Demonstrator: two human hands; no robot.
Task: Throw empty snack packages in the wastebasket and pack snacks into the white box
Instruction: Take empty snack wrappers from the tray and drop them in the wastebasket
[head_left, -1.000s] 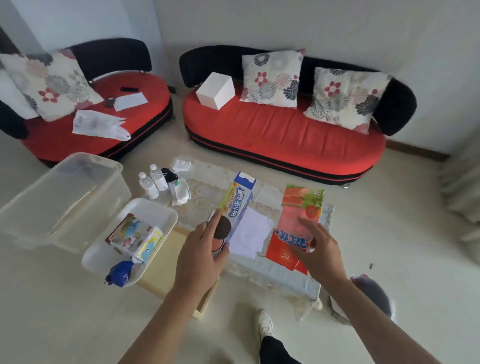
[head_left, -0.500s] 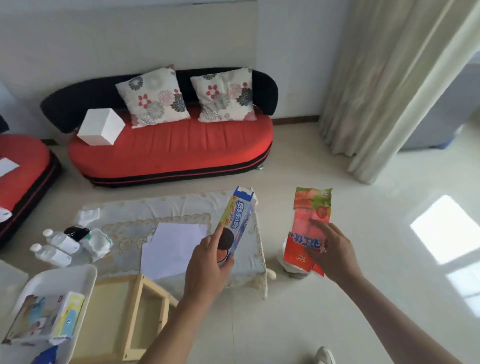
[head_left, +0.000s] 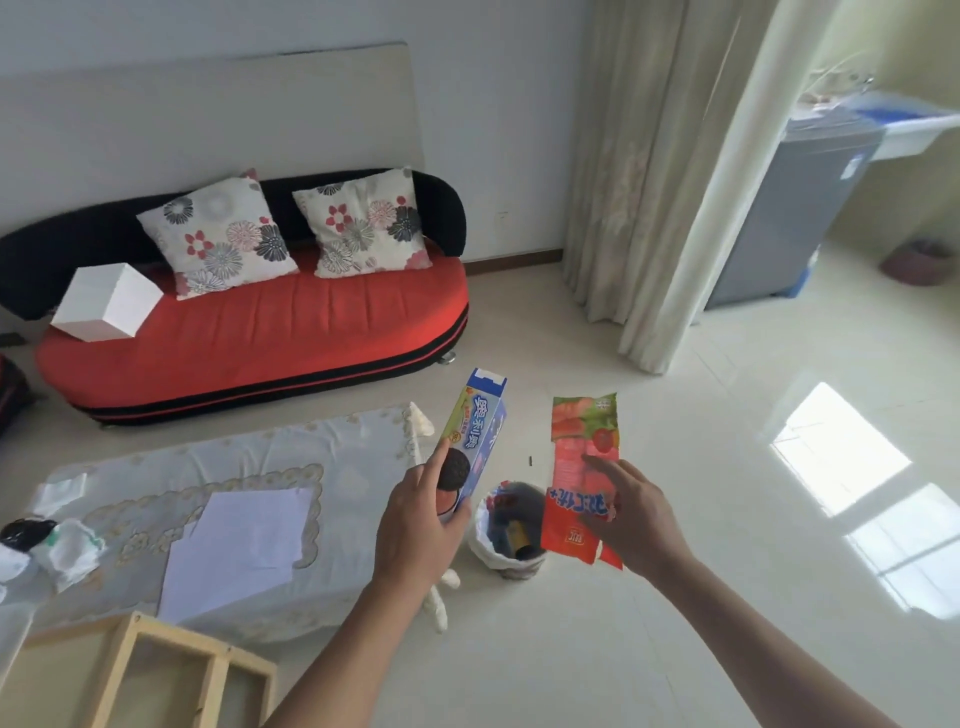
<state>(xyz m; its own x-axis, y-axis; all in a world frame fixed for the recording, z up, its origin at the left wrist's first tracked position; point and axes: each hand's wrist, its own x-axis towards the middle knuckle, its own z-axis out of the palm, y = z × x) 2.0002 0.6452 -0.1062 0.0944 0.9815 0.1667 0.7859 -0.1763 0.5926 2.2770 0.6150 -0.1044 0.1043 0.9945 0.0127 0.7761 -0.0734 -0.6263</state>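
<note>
My left hand (head_left: 418, 525) grips a blue cookie box (head_left: 475, 431) by its lower end, the open top flap pointing up. My right hand (head_left: 631, 512) holds a flat red and pink snack package (head_left: 582, 467) upright. Between and just below the two hands stands a small wastebasket (head_left: 506, 538) lined with a white bag, on the floor beside the table's corner, with some rubbish inside. A white box (head_left: 106, 301) lies tilted on the left end of the red sofa (head_left: 249, 332).
A low table (head_left: 353, 467) with a lace cloth carries white paper sheets (head_left: 239, 545) and crumpled tissues (head_left: 67, 545). A wooden frame (head_left: 156, 670) lies at lower left. Curtains (head_left: 644, 182) and a grey appliance (head_left: 779, 218) stand at right.
My view has swung right, away from the plastic tubs and bottles. Both hands have carried the cookie box and the red package from over the table to above the wastebasket.
</note>
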